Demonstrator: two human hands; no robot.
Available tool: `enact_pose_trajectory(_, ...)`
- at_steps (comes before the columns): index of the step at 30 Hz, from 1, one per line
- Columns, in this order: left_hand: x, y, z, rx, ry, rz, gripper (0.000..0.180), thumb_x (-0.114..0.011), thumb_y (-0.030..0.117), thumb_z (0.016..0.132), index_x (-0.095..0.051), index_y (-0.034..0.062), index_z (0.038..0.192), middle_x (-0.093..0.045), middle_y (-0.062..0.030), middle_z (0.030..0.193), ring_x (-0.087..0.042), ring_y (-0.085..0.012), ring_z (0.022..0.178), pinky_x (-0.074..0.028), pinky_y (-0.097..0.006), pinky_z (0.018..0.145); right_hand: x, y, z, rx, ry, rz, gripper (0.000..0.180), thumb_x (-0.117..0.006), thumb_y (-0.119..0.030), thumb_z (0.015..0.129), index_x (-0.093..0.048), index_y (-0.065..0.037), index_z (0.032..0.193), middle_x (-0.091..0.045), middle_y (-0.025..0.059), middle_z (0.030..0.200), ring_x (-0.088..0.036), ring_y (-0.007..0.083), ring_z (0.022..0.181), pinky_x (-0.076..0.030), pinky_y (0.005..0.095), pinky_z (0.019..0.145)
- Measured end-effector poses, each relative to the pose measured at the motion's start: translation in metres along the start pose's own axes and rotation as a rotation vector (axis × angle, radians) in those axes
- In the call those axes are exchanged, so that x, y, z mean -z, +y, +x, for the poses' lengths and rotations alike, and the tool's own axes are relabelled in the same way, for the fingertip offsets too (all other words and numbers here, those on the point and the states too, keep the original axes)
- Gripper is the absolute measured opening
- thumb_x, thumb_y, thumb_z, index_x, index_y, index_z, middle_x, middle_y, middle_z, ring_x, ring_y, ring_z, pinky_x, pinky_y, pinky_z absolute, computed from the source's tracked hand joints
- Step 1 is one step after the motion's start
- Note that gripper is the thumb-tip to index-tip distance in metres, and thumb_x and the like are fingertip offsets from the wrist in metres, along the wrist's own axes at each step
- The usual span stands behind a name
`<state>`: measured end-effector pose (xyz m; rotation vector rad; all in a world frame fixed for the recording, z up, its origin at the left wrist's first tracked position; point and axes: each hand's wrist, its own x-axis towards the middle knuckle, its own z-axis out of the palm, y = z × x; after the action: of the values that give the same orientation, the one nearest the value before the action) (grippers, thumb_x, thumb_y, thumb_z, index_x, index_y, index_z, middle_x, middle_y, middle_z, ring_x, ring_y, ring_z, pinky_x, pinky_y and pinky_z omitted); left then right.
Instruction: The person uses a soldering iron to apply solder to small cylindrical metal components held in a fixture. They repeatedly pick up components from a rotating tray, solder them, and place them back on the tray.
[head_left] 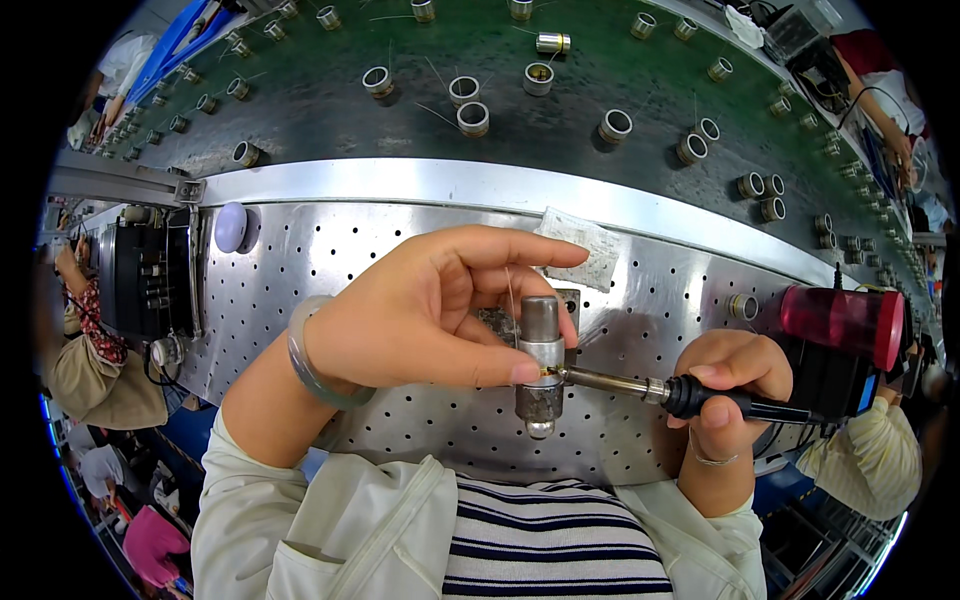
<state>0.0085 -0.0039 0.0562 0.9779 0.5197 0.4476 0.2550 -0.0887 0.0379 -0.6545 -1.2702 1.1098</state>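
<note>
The left hand (420, 310) pinches a thin wire (511, 300) against the small metal cylinder (540, 345) on the perforated worktop (400, 250) (stiff, likely hot; wire flimsy), while right-hand fingers (735, 375) grip the soldering iron (690, 395) by its handle

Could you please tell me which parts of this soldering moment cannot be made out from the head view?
- The joint itself: where the soldering iron tip meets the metal cylinder is too small, and the left hand thumb covers it.
- The thin wire by the left fingers: too fine to follow.
- The iron's handle end: wrapped by the right hand.
- The paper slip: print blurred.
</note>
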Motion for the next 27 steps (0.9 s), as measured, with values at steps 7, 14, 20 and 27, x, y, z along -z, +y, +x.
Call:
enact_pose_trajectory(7, 0.008, -0.008, -0.001, 0.005, -0.036, -0.111, 0.074, -0.073, -0.003, 0.069, -0.036, -0.0063, 0.133, -0.061, -0.0196, 0.1, -0.061, -0.0154, 0.085, -0.052, -0.021, 0.071, 0.0, -0.004, -0.001, -0.086, 0.163, 0.048, 0.022, -0.069, -0.013, 0.077, -0.053, 0.003, 0.081, -0.058, 0.0119, 0.064, -0.054, 0.0137, 0.044, -0.044, 0.0224, 0.042)
enact_pose_trajectory(14, 0.013, -0.011, 0.0, 0.053, -0.057, -0.167, 0.077, -0.074, -0.001, 0.068, -0.035, -0.0059, 0.134, -0.062, -0.0182, 0.098, -0.062, -0.0175, 0.088, -0.051, -0.023, 0.078, -0.006, -0.004, -0.003, -0.138, 0.19, 0.085, 0.025, -0.072, -0.014, 0.076, -0.055, 0.003, 0.082, -0.06, 0.0116, 0.066, -0.057, 0.0146, 0.047, -0.046, 0.0223, 0.045)
enact_pose_trajectory(20, 0.013, -0.014, 0.001, 0.077, -0.004, -0.108, 0.077, -0.072, -0.006, 0.067, -0.035, -0.0059, 0.134, -0.062, -0.0161, 0.097, -0.063, -0.0188, 0.09, -0.052, -0.024, 0.077, -0.006, -0.002, -0.003, -0.149, 0.147, 0.058, 0.027, -0.075, -0.014, 0.075, -0.056, 0.003, 0.083, -0.059, 0.0118, 0.067, -0.058, 0.015, 0.049, -0.047, 0.0224, 0.046)
enact_pose_trajectory(27, 0.013, -0.016, 0.0, 0.088, 0.011, -0.139, 0.078, -0.072, -0.007, 0.066, -0.034, -0.0062, 0.134, -0.063, -0.017, 0.097, -0.063, -0.0187, 0.09, -0.052, -0.023, 0.077, -0.002, 0.001, -0.004, -0.167, 0.151, 0.085, 0.026, -0.074, -0.012, 0.075, -0.056, 0.004, 0.084, -0.06, 0.0118, 0.067, -0.058, 0.0153, 0.049, -0.047, 0.0225, 0.046)
